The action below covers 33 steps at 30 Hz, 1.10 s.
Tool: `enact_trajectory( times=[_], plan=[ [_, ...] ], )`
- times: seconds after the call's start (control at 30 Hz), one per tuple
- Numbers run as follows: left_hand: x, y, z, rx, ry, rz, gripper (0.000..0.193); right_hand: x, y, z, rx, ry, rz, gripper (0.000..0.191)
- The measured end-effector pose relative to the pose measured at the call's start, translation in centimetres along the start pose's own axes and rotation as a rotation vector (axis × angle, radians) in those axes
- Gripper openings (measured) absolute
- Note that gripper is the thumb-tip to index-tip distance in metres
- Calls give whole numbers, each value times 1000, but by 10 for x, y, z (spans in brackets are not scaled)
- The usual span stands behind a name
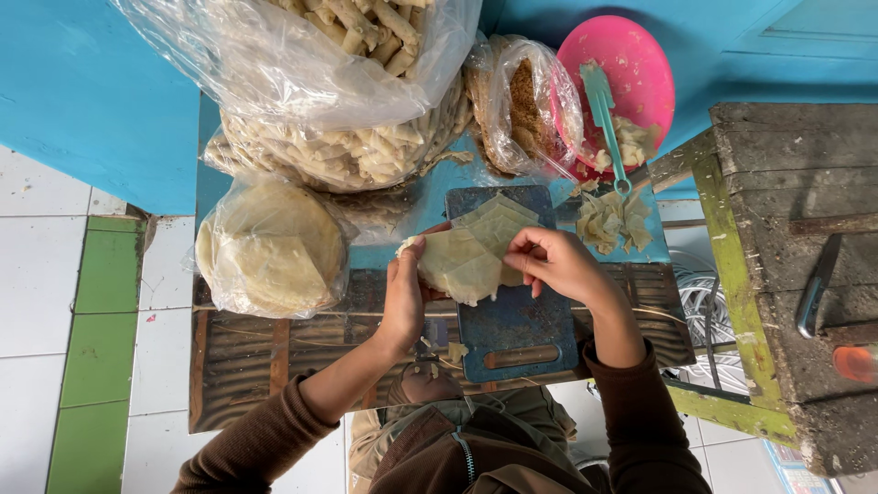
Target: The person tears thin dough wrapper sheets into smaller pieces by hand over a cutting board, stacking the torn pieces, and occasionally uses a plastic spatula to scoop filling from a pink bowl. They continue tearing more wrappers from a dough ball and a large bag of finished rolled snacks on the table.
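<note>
Hands, left (404,297) and right (549,263), pinch pale wrapper sheet (457,265) over blue board (517,325)

You've got thin, matt, slightly translucent dough wrappers (462,261) on a scuffed blue plastic board (517,325). Bags (274,73) are glossy clear plastic, all crinkly. Pink bowl (631,69) looks like smooth plastic, and the bench (777,183) is rough weathered wood with flaking paint.

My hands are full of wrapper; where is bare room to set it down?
Bare: the blue board's near end and the slatted top below the bagged round sheets. Crowded: the far edge, with bagged rolls and pink bowl.
</note>
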<state>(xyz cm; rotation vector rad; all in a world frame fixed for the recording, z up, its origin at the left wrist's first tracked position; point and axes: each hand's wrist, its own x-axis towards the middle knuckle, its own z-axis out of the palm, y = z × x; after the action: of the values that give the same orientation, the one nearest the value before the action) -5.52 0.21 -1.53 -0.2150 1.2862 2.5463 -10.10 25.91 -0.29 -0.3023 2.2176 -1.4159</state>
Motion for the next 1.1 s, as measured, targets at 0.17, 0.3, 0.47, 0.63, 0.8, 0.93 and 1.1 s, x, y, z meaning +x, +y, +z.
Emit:
enact_trajectory(
  times=[0.17, 0.3, 0.47, 0.63, 0.8, 0.93, 1.1],
  plan=[
    [-5, -1, -1, -36, -88, 62, 62, -2, -7, 1, 227, -184, -218, 34],
    [-8, -3, -2, 79, -80, 72, 60, -6, -8, -2, 158, -213, -52, 32],
    [-13, -8, 4, 224, -82, 68, 60, -11, -3, -9, -33, -70, 94, 26],
    [-12, 0, 6, 183, 2, 157, 59, -11, 2, -11, -314, 60, 220, 24],
    [-11, 4, 6, 153, 80, 298, 62, -9, 1, -10, -436, 116, 51, 27],
    [-13, 2, 9, 124, 87, 385, 61, -12, -9, -7, -496, 128, 100, 28],
    [-15, 0, 10, 8, -3, 327, 59, -24, -24, 5, -779, 400, -152, 40]
  ],
)
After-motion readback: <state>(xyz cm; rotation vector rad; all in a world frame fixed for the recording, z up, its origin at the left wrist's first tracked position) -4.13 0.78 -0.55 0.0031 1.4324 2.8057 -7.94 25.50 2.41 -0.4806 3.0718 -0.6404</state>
